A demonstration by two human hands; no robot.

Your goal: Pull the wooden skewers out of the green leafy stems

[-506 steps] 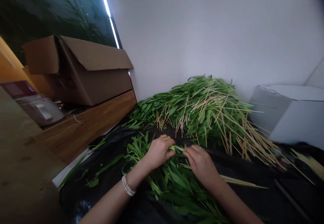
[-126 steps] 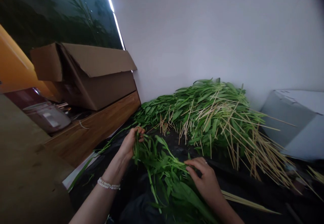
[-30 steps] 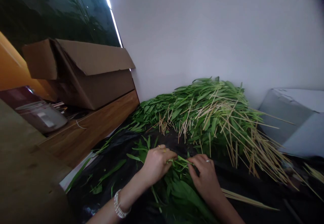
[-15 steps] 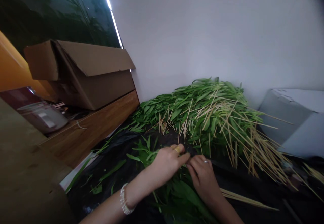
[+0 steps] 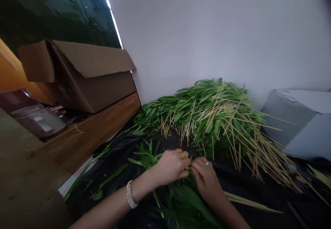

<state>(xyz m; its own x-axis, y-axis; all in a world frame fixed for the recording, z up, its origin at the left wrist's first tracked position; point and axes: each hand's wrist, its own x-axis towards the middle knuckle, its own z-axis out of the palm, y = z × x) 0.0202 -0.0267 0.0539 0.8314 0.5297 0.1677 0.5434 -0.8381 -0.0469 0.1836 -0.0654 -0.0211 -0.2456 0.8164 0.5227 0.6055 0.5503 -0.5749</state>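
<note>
My left hand [image 5: 173, 166], with rings and a beaded bracelet [image 5: 130, 194] on the wrist, is closed around leafy green stems [image 5: 146, 158] whose leaves stick out to its left. Fingertip to fingertip with it, my right hand [image 5: 203, 172] pinches at the end of the bunch. What lies between its fingers is too small and hidden to make out. Below both hands, loose broad green leaves [image 5: 190, 201] lie on a black plastic sheet [image 5: 117, 179]. Beside my right wrist rest several thin pale sticks [image 5: 250, 202].
Against the wall is a large heap of greens [image 5: 188, 101] with many thin sticks [image 5: 269, 153] poking out. A white box [image 5: 297, 118] stands at the right. On the left, a wooden ledge [image 5: 103, 129] holds an open cardboard box [image 5: 95, 87] and a clear plastic tub [image 5: 38, 120].
My left fingers have curled in more at the tips, and its thumb side has lowered. Both hands stay together at nearly the same spot, and the view has shifted slightly.
</note>
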